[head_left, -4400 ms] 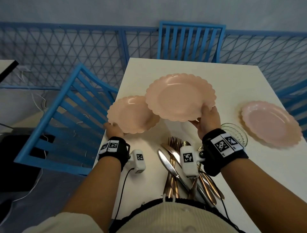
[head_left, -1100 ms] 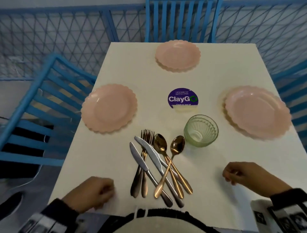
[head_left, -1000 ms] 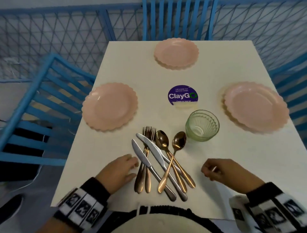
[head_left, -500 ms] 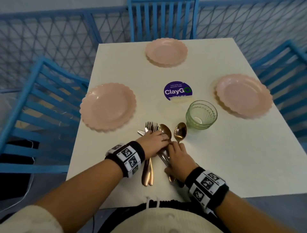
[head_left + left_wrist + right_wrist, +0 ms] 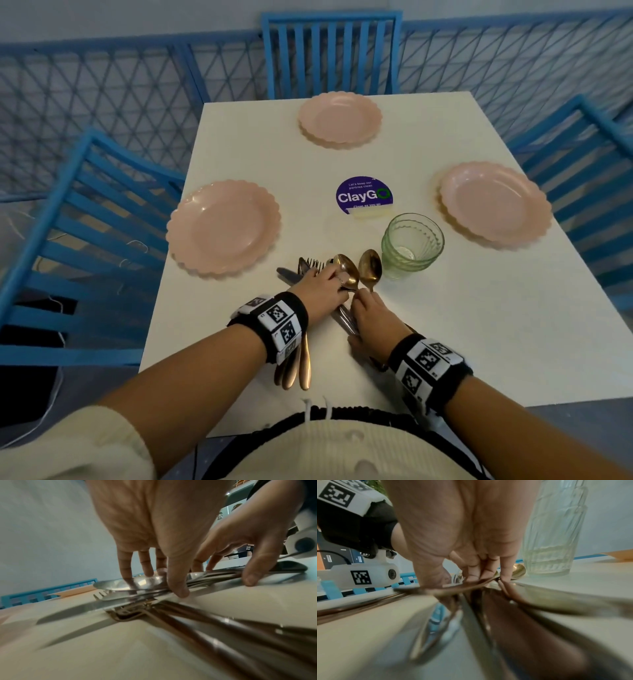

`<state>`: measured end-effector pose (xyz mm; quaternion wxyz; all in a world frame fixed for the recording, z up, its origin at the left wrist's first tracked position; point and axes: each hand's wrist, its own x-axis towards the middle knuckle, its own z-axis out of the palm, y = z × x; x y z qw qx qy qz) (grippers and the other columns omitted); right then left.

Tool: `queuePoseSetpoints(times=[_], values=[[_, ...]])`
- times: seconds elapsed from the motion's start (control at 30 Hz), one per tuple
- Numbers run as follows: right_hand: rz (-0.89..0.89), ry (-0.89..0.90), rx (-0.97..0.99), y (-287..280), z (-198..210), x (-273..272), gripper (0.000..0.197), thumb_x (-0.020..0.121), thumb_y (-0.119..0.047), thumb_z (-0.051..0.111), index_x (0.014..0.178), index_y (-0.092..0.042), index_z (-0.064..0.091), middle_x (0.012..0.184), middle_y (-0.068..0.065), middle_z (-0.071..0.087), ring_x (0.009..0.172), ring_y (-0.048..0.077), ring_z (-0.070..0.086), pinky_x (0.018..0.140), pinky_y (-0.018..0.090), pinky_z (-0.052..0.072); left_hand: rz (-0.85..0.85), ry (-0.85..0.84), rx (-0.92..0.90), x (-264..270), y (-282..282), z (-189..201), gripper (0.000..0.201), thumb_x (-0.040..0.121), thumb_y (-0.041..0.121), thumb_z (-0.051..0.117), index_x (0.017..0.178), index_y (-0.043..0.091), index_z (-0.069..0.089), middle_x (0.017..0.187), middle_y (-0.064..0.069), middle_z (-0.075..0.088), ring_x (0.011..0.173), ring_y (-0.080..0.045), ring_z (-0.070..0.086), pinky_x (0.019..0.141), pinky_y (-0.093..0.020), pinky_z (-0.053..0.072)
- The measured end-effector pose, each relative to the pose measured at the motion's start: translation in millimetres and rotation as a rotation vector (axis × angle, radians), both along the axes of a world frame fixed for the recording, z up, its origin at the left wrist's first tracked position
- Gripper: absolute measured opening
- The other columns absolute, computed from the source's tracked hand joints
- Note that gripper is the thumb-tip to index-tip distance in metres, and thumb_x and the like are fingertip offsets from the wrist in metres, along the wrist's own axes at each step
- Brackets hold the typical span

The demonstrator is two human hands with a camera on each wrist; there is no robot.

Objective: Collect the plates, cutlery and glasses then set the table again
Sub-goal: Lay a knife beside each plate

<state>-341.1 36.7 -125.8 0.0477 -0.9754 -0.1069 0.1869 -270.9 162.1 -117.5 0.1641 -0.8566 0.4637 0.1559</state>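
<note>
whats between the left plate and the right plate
In the head view, the purple ClayGo sticker lies between the left plate and right plate; the green glass stands slightly nearer.

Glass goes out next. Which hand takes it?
Right, probably. The glass stands just ahead and to the right of the right hand. The left hand sits on the far side of the cutlery and would have to cross over the right one.

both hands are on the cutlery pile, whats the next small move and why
Likely lift one set out of the cutlery and carry it to the left plate. The left hand and right hand both pinch pieces in the crossed pile, while that plate lies bare with no cutlery beside it.
</note>
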Motion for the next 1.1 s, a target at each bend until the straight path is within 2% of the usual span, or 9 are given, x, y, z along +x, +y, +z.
queuePoseSetpoints(times=[0.17,0.27,0.33,0.4,0.53,0.6,0.73,0.87,1.1], values=[[-0.087,0.063,0.052,-1,-2,9,0.040,0.091,-0.025,0.048,0.123,-0.002,0.055,0.129,0.010,0.045,0.121,0.025,0.042,0.105,0.034,0.034,0.024,-0.110,-0.125,0,-3,9,0.037,0.093,0.006,0.036,0.123,0.011,0.057,0.143,-0.015,0.040,0.132,-0.035,0.037,0.107,-0.048,0.034],[-0.105,0.082,0.054,-2,-5,15,0.041,0.096,-0.031,0.039,0.124,-0.006,0.057,0.133,0.007,0.046,0.126,0.021,0.042,0.110,0.035,0.022,0.063,-0.134,-0.287,-1,4,20,0.026,0.069,0.006,0.055,0.085,0.016,0.073,0.103,-0.012,0.070,0.096,-0.031,0.067,0.077,-0.041,0.058],[-0.093,0.122,0.022,-5,-2,19,0.041,0.097,-0.033,0.038,0.125,-0.009,0.055,0.133,0.006,0.046,0.127,0.019,0.043,0.112,0.038,0.019,0.174,-0.123,-0.519,-2,10,21,0.047,0.058,0.002,0.076,0.103,0.013,0.066,0.113,-0.017,0.064,0.100,-0.035,0.064,0.074,-0.041,0.059],[-0.084,0.135,0.013,-9,-1,23,0.040,0.097,-0.034,0.037,0.123,-0.009,0.055,0.129,0.006,0.049,0.123,0.019,0.047,0.112,0.039,0.019,0.467,-0.008,-0.692,-4,24,32,0.053,0.076,0.010,0.072,0.124,0.009,0.050,0.129,-0.016,0.049,0.111,-0.029,0.054,0.087,-0.032,0.054],[-0.175,0.132,0.195,-9,1,27,0.037,0.099,-0.032,0.036,0.111,-0.007,0.059,0.114,0.009,0.061,0.109,0.024,0.056,0.098,0.033,0.033,0.851,0.221,-0.435,-4,53,37,0.036,0.093,0.026,0.054,0.120,0.003,0.048,0.114,-0.011,0.059,0.104,-0.022,0.059,0.085,-0.025,0.044],[-0.245,0.142,0.353,-6,5,29,0.036,0.100,-0.031,0.035,0.101,-0.007,0.061,0.098,0.009,0.067,0.092,0.024,0.061,0.083,0.029,0.040,0.893,0.398,-0.190,-10,54,30,0.032,0.092,0.029,0.055,0.108,0.002,0.059,0.087,-0.007,0.062,0.100,-0.027,0.066,0.088,-0.032,0.051],[-0.345,0.189,0.652,-4,14,34,0.031,0.100,-0.027,0.037,0.070,-0.023,0.045,0.063,-0.008,0.054,0.056,0.010,0.055,0.060,0.009,0.045,0.930,0.552,-0.185,-12,43,13,0.018,0.085,0.025,0.066,0.080,0.008,0.063,0.065,-0.001,0.061,0.089,-0.027,0.071,0.086,-0.034,0.056],[-0.382,0.183,0.781,-2,26,46,0.029,0.099,-0.024,0.039,0.071,-0.020,0.042,0.063,-0.002,0.048,0.053,0.013,0.048,0.061,0.027,0.050,0.937,0.563,-0.259,-5,23,6,0.021,0.085,0.019,0.066,0.067,0.010,0.063,0.060,-0.003,0.066,0.076,-0.023,0.073,0.078,-0.027,0.056],[-0.603,0.180,1.013,-9,29,61,0.018,0.098,-0.021,0.042,0.097,-0.004,0.048,0.066,0.003,0.045,0.048,0.015,0.043,0.044,0.027,0.041,1.048,0.681,-0.393,4,-8,-8,0.024,0.087,0.017,0.065,0.066,0.007,0.058,0.055,-0.006,0.064,0.047,-0.013,0.059,0.061,-0.024,0.054]])
